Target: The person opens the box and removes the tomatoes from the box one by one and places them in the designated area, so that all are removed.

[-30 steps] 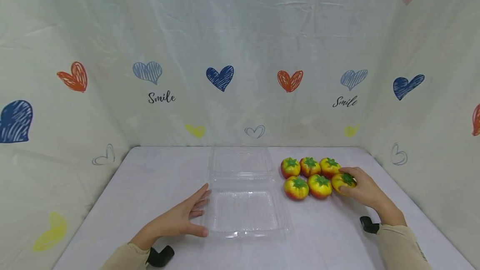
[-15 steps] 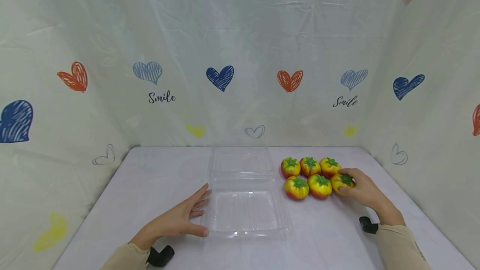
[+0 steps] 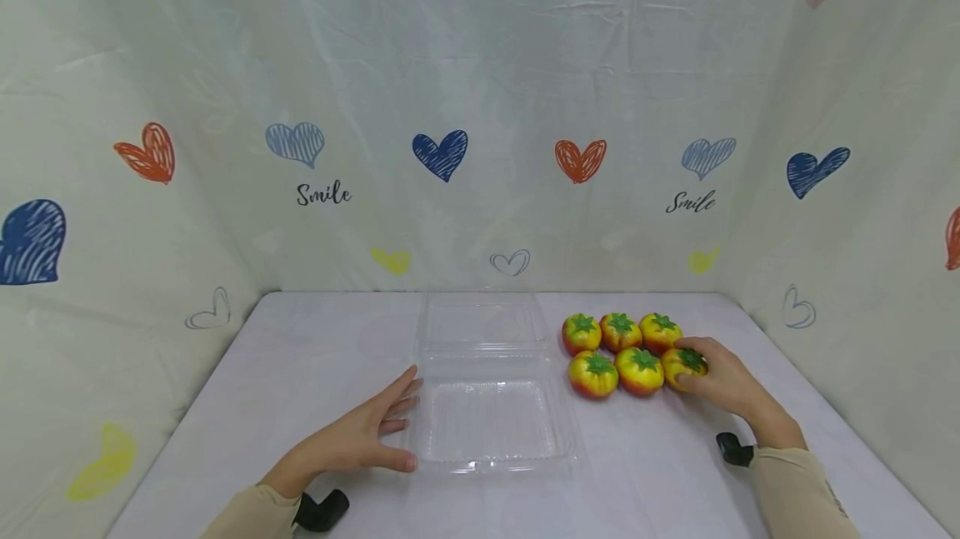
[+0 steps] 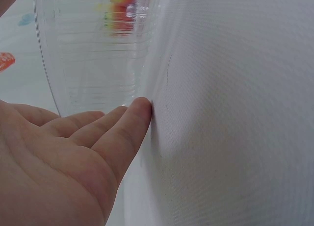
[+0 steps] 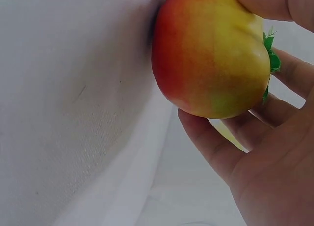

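Note:
My right hand (image 3: 726, 383) holds the nearest right-hand tomato (image 3: 684, 367), yellow-red with a green leafy top, its fingers and thumb curled round the sides. In the right wrist view this tomato (image 5: 211, 54) sits on or very close to the white cloth. Several like tomatoes (image 3: 640, 371) stand in two rows to its left, leafy tops up. A clear plastic clamshell box (image 3: 487, 422) lies opened out, its lid (image 3: 483, 322) toward the back. My left hand (image 3: 360, 435) stands with spread fingers at the box's left edge; in the left wrist view its straight fingers (image 4: 125, 133) reach the box wall.
The table (image 3: 315, 347) has a white cover. A pale curtain (image 3: 480, 214) printed with hearts rises at the back and both sides. Black wrist devices (image 3: 322, 511) sit under both sleeves.
My right hand and the tomato it holds have shifted slightly left, toward the other tomatoes. The left hand and the box have stayed in place.

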